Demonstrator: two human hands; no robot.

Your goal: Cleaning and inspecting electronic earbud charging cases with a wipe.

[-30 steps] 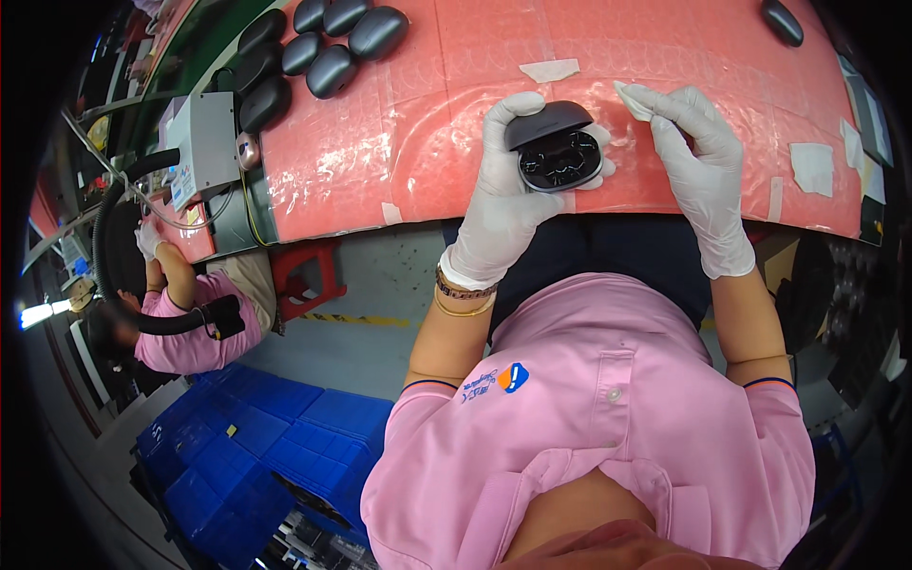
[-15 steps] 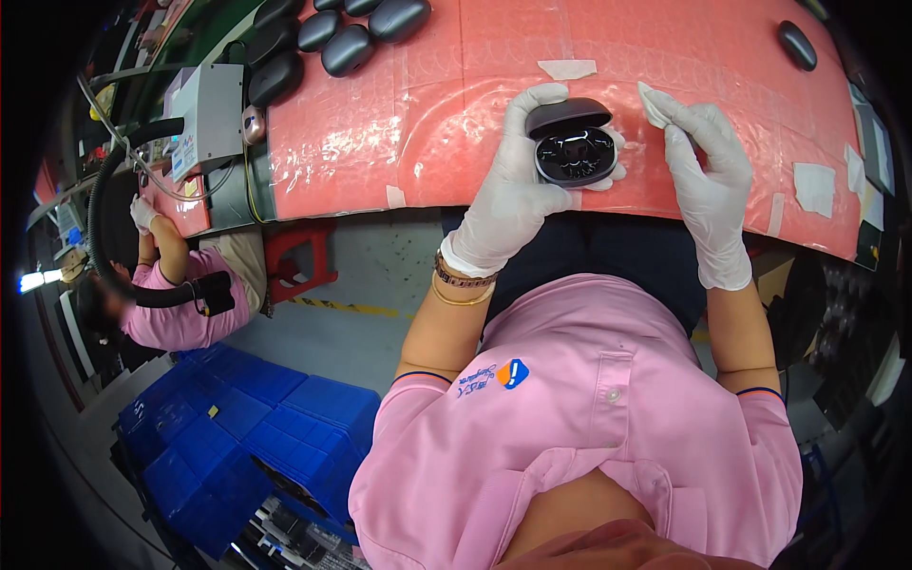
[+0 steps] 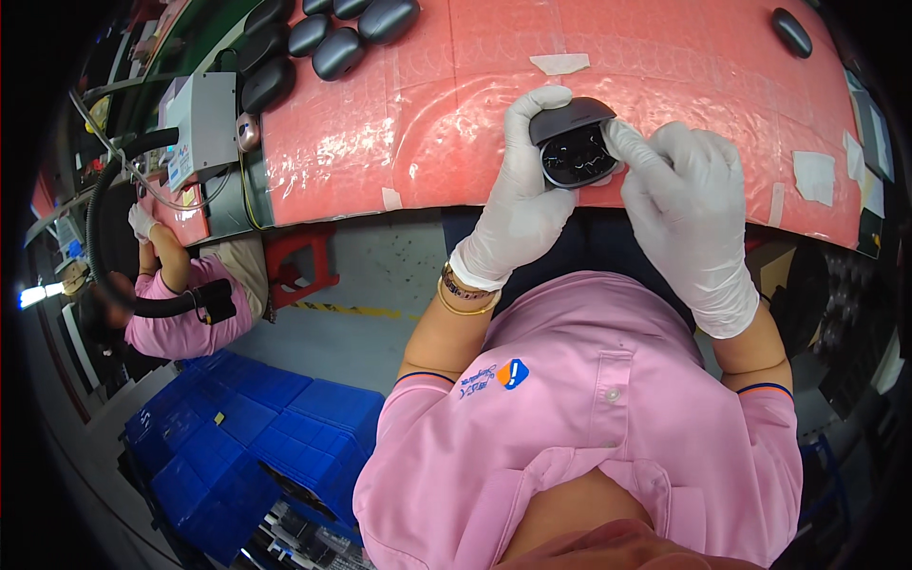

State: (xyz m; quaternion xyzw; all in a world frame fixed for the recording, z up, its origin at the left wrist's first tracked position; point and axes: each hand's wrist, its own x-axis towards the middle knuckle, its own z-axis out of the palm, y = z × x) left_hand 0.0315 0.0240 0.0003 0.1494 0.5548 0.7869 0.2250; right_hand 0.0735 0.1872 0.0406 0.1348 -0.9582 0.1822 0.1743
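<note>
My gloved left hand (image 3: 524,185) grips a dark charging case (image 3: 573,157) from its left side, lid raised and glossy black inside facing up. The fingers reach up beside the lid (image 3: 571,115), and the thumb lies along the lower left edge. My gloved right hand (image 3: 679,195) is closed, its fingertips touching the case's upper right rim by the lid. At those fingertips a small white cloth (image 3: 616,135) hardly stands out from the white glove. The case is held over the near edge of the pink-covered table (image 3: 446,123).
Several closed dark cases (image 3: 338,54) lie at the far left, and another case (image 3: 791,33) at the far right. A grey box device (image 3: 211,123) with a black hose stands left. White paper (image 3: 814,178) is stuck at right. A co-worker (image 3: 195,294) sits left, behind blue crates (image 3: 256,418).
My right hand has moved left from beside the case onto its upper right rim, bringing the cloth with it. The left hand keeps hold of the case, which is tilted slightly.
</note>
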